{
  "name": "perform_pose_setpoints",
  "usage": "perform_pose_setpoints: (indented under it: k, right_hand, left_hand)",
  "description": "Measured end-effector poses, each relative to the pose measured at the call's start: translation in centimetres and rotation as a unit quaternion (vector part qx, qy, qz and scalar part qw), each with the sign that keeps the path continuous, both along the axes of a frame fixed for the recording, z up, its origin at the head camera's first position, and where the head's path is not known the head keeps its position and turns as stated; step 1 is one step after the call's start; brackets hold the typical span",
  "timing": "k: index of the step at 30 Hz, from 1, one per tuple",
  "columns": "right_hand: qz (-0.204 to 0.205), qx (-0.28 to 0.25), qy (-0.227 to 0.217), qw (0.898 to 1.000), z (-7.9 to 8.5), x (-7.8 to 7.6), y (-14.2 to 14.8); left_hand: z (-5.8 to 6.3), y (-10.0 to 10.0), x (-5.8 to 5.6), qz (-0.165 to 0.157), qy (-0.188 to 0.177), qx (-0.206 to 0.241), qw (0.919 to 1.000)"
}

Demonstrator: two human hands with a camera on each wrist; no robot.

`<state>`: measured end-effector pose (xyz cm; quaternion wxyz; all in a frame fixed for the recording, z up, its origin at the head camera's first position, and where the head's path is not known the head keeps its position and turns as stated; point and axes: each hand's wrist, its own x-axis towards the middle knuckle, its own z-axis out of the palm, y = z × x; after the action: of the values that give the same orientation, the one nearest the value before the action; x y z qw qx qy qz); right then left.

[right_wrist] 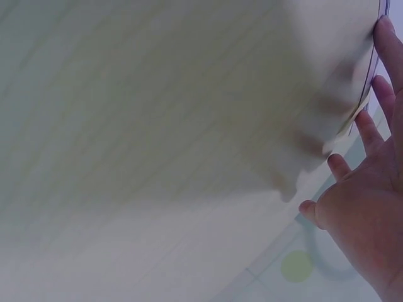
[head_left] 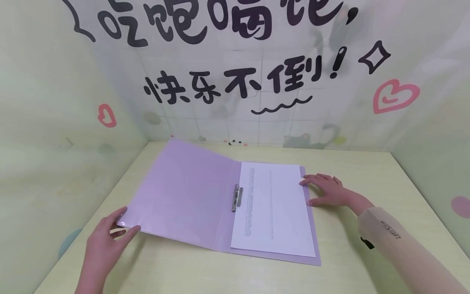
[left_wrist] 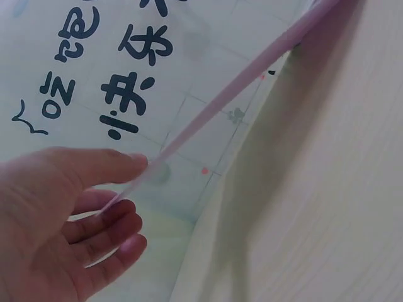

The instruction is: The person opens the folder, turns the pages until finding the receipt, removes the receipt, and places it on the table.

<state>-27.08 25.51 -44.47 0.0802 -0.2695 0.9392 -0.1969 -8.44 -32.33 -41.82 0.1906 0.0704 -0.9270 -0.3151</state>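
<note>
A purple clip folder lies opened out on the table, its left cover tilted up off the surface. My left hand pinches that cover's near left corner; in the left wrist view the cover's thin edge runs between the thumb and fingers. On the folder's right side is a stack of white printed paper, next to the metal clip by the spine. My right hand touches the right edge of the folder and paper, fingers spread. The right wrist view shows its fingertips along that edge.
The folder rests on a pale wood-grain table. A white printed wall with large black lettering stands behind, and side walls close in the left and right.
</note>
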Motion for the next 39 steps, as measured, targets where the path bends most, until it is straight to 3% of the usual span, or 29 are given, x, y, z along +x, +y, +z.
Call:
perform_pose_setpoints:
  k: [6,11,22,27,39]
  right_hand:
    - [-0.001,0.004,0.001,1.000,-0.1,-0.1,0.0]
    - [-0.001,0.005,0.000,1.000,0.0,-0.1,-0.1]
    - [-0.002,0.012,-0.002,1.000,0.2,-0.1,-0.2]
    - [-0.002,0.011,-0.001,1.000,0.0,-0.1,-0.1]
    - [0.003,0.011,0.004,1.000,0.0,-0.2,-0.1]
  left_hand:
    - [-0.5,-0.9,-0.3,0.004,-0.111,-0.006,0.9938]
    - [-1.0,-1.4,-0.5,-0.005,-0.155,-0.021,0.9877]
    - [-2.5,-2.4,-0.7,-0.015,-0.163,-0.051,0.9853]
    - [-2.6,-3.1,-1.3,-0.046,-0.161,-0.078,0.9827]
    - [-3.2,-4.9,-2.5,-0.127,-0.108,-0.131,0.9772]
